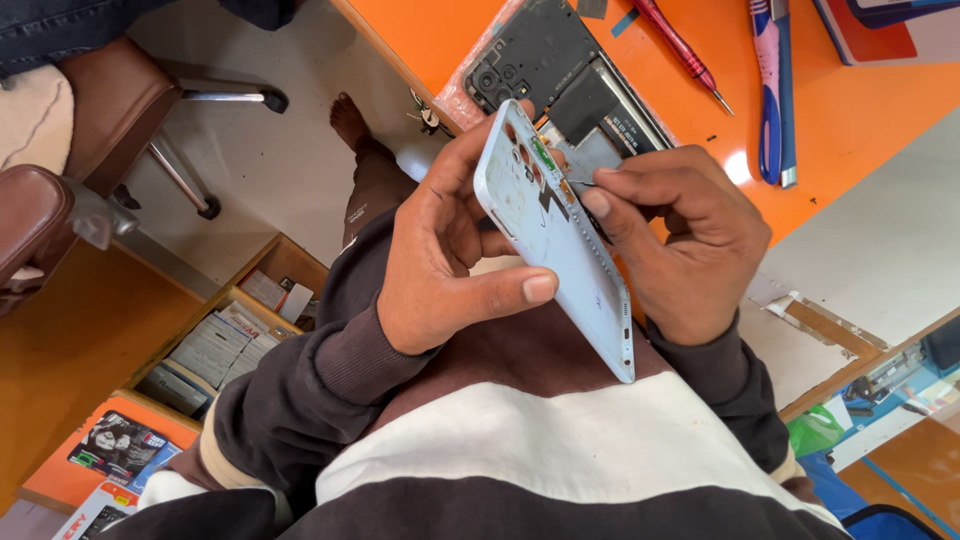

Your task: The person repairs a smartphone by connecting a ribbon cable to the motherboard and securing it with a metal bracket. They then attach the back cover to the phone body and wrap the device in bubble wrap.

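My left hand point(440, 260) has the pale blue phone back cover point(560, 250) clamped on edge, thumb stretched along its near side, fingers curled behind the top end by the camera cut-outs. That grip is tight around the cover, which I'm holding up over my lap, just in front of the tabletop point(860, 110) edge, tilted so its inner face turns toward my right hand point(690, 240). The right grip is pinched nearly closed, thumb and forefinger pressed on a thin dark tool point(583, 183) whose tip touches the inside of the cover near the camera holes; it is too small to say what kind of tool it is.

Behind the cover, on the orange tabletop, the opened phone body point(560, 70) lies on a clear plastic sheet, dark insides showing. Further back there's a red-handled screwdriver point(680, 45), and beside it a blue and pink tool point(772, 90), well apart from my hands. Down to my left, a shelf with stacked boxes point(220, 345).
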